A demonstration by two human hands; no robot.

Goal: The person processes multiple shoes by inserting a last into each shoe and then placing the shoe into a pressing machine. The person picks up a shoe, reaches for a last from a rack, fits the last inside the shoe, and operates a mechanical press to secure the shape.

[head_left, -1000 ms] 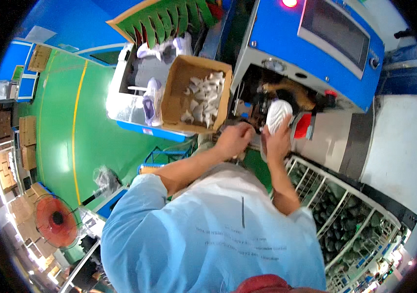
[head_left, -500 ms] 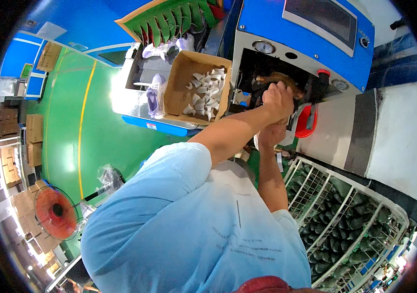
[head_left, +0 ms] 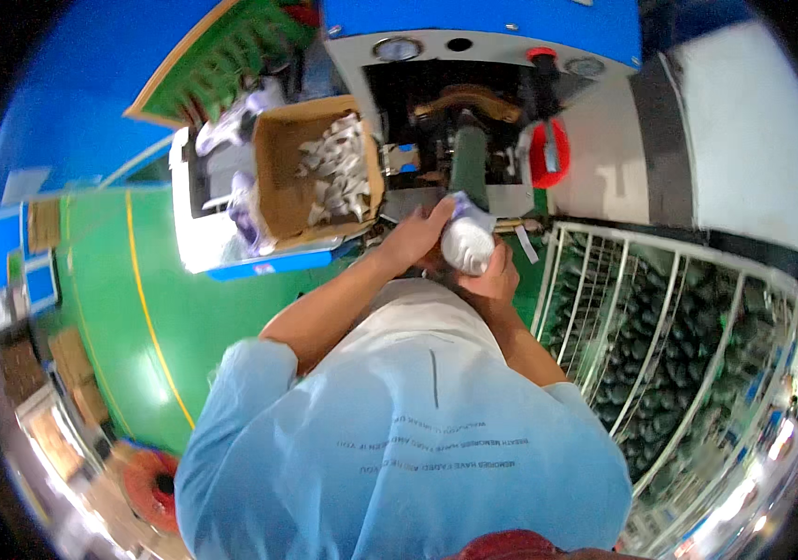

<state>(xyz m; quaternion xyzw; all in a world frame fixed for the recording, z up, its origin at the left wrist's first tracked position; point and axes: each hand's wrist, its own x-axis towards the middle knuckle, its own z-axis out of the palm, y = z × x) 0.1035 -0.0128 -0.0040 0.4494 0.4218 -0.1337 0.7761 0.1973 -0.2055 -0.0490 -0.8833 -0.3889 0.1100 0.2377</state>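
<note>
Between my hands is a white and lilac shoe upper, in front of the machine. My left hand grips its left side, thumb along the lilac part. My right hand is closed round its right and near side, with some fingers hidden beneath. A long grey-green form reaches from the upper into the machine's dark opening; I cannot tell whether the two are joined. Above it, a curved brown part sits inside the opening.
Left of the machine stands a cardboard box of white curved pieces, beside lilac-white shoes on a bench. A red container is to the right. A white wire cart holds many dark shoe-shaped pieces. A fan stands at lower left.
My hands have come back from the machine's opening toward my body and moved apart, and the white and lilac upper now shows between them. The whole view has shifted.
</note>
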